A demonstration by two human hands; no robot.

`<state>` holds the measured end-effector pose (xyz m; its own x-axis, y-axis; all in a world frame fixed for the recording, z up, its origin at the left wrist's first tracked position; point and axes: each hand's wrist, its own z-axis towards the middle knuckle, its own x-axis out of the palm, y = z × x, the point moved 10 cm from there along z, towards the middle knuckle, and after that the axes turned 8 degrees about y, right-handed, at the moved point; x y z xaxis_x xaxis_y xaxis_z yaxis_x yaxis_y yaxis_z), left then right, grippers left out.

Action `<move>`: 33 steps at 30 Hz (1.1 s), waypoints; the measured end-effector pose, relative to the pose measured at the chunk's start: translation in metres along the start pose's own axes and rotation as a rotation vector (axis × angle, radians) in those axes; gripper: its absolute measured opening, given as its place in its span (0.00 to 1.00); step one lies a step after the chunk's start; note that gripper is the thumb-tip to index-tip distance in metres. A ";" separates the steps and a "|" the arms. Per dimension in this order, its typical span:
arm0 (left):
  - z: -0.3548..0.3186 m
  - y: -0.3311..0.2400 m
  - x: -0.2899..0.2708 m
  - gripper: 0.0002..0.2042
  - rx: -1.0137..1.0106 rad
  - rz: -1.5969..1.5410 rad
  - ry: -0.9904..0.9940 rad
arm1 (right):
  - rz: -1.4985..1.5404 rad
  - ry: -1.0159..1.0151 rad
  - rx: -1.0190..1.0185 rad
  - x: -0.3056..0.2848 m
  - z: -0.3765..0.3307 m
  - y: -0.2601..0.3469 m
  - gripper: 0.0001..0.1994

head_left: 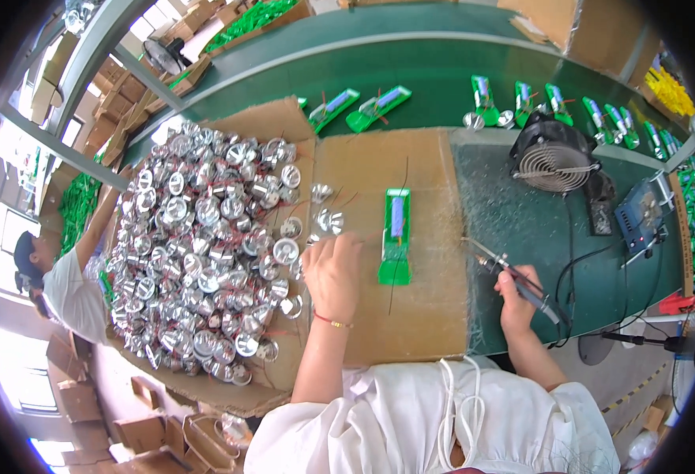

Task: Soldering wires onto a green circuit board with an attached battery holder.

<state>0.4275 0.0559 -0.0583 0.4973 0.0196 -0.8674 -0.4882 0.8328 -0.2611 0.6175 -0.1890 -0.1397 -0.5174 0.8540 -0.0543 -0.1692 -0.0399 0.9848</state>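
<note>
Green plastic out in the middle: one slim housing lies lengthwise on the brown cardboard sheet, between the two hands, with a purple cylinder seated in its upper part and thin dark wires sticking out past both ends. Over to the left hand, fingers bent and blurred, right by a few loose silvery reflectors at the edge of the heap; whether those fingers are pinching anything, I cannot tell. Across on the other side, well apart from it, the right hand is wrapped round a soldering iron, tip angled up and left toward the sheet, short of the housing. And what a heap on the left: shiny reflectors with red wires, piled in an open cardboard box. Right of the sheet, the green table is sprinkled with pale specks, a black fan with a round wire guard at its far side and a blue unit near the right edge. Beyond it all, a green belt carries more housings, some with reflectors beside them. Far left, a co-worker in white stretches out an arm behind the box.
</note>
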 end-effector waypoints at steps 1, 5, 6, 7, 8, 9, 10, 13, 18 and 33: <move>-0.007 0.005 0.008 0.04 -0.051 -0.127 0.077 | 0.000 0.007 0.001 0.000 0.000 0.001 0.06; -0.014 -0.003 0.017 0.06 -0.154 -0.476 0.162 | 0.034 0.065 -0.073 0.011 -0.001 0.017 0.06; -0.017 -0.001 0.019 0.06 -0.157 -0.473 0.169 | 0.036 0.096 -0.099 0.017 -0.002 0.022 0.07; -0.020 0.005 0.024 0.06 -0.212 -0.450 0.193 | 0.046 0.121 -0.125 0.026 -0.003 0.029 0.08; -0.023 0.009 0.029 0.06 -0.261 -0.433 0.221 | 0.037 0.155 -0.125 0.031 -0.003 0.033 0.08; -0.023 0.008 0.032 0.06 -0.259 -0.438 0.229 | 0.028 0.190 -0.127 0.036 -0.003 0.035 0.08; -0.020 0.003 0.029 0.06 -0.210 -0.431 0.190 | 0.052 0.199 -0.142 0.040 -0.004 0.036 0.08; -0.018 -0.003 0.027 0.05 -0.148 -0.403 0.136 | 0.048 0.260 -0.106 0.055 -0.006 0.041 0.08; -0.017 -0.004 0.032 0.04 -0.261 -0.493 0.138 | -0.034 0.381 -0.146 0.081 -0.005 0.048 0.07; -0.017 0.002 0.039 0.06 -0.309 -0.469 0.100 | -0.056 0.340 -0.041 0.092 0.002 0.023 0.08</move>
<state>0.4336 0.0490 -0.0999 0.6486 -0.3779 -0.6608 -0.4264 0.5387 -0.7266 0.5676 -0.1104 -0.1217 -0.7550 0.6342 -0.1666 -0.2349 -0.0243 0.9717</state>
